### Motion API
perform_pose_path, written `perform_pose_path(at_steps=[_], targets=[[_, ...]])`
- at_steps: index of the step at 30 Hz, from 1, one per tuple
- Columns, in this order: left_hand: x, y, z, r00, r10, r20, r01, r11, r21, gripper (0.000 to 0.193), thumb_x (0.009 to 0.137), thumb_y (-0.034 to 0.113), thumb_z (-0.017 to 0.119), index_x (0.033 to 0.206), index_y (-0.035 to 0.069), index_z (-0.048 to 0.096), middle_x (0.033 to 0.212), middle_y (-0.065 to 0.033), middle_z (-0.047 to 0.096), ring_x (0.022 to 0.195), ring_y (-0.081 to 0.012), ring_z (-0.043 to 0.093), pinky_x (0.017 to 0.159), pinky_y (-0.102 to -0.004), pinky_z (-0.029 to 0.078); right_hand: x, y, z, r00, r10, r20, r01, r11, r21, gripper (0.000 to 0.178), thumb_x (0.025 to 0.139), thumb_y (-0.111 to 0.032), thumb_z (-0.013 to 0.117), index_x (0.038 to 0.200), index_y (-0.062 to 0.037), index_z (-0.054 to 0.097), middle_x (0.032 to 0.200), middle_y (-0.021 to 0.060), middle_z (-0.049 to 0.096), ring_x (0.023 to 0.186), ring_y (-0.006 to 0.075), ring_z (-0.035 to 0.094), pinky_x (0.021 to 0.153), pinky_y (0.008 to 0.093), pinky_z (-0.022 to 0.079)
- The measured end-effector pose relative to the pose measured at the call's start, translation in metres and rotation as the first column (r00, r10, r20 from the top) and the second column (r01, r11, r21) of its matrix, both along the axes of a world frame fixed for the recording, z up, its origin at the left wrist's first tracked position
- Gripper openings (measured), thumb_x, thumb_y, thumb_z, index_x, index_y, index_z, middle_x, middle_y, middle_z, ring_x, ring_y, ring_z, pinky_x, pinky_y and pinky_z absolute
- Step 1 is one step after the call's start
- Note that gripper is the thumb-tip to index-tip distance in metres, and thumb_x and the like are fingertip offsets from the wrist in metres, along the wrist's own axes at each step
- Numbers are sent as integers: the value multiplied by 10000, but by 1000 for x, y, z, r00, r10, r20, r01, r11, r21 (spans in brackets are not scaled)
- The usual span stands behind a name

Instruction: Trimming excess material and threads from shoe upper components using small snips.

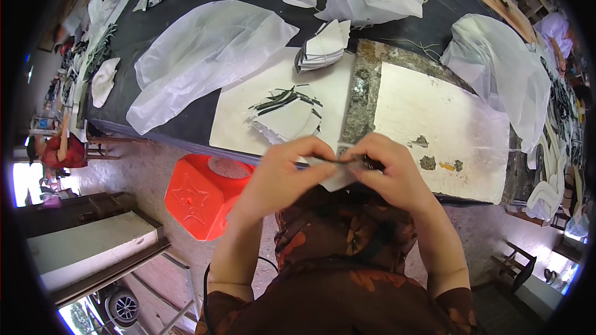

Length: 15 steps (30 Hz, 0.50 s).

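Bearings are taken from the hands, twelve being straight ahead.

Condition: The left hand (287, 170) and the right hand (390, 170) are close together, thumbs and fingers pinching a small white piece with a dark edge (339, 180) between them. The piece sits in front of the wearer's body, at the near edge of the table. The number of layers in the grip cannot be told, as the fingers cover most of it.

Risk one: The piece appears to have little or no support below. Should either pinch loosen, it could drop into the lap or to the floor (146, 167).

Risk two: The dark edge lies between the fingertips. Uneven pull from the two hands could skew it or crease the white part.

Risk three: The loose pile of cut pieces (290, 118), between ten and eleven o'clock on a white board (233, 115), lies just beyond the left hand. A careless knuckle or forearm could scatter it.

Risk four: At three o'clock the pale sheet (447, 118) on the slab (360, 96) has worn holes (428, 162); a thin edge could snag there.

Risk five: A red plastic container (189, 201), between eight and nine o'clock, stands near the left forearm and could be knocked.
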State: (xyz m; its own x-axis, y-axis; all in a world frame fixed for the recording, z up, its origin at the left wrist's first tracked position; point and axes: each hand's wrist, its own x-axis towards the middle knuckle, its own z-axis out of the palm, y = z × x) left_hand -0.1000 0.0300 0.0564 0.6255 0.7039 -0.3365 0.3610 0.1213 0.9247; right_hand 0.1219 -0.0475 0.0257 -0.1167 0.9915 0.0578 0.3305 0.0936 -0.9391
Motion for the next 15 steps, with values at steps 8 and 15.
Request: perform_pose_path(at_steps=[8,15], targets=[[-38,60,-18,947,312,70,-317,884,345,214,896,128,757,1070,13,707,956,-42,710,903,-102,614,826,-275,479,0,37,-1,982,-137,129,142,989,-30,166,978,-126,667,1081,-15,736,905,77,651,845,189,599,781,300,472],[-41,67,-33,918,393,-61,-274,736,619,278,895,162,755,1140,39,715,1098,-51,686,1042,-172,609,892,-316,477,-6,62,-12,980,-166,106,176,979,-101,187,1013,-149,620,1099,-24,728,937,63,651,884,185,599,824,296,469]])
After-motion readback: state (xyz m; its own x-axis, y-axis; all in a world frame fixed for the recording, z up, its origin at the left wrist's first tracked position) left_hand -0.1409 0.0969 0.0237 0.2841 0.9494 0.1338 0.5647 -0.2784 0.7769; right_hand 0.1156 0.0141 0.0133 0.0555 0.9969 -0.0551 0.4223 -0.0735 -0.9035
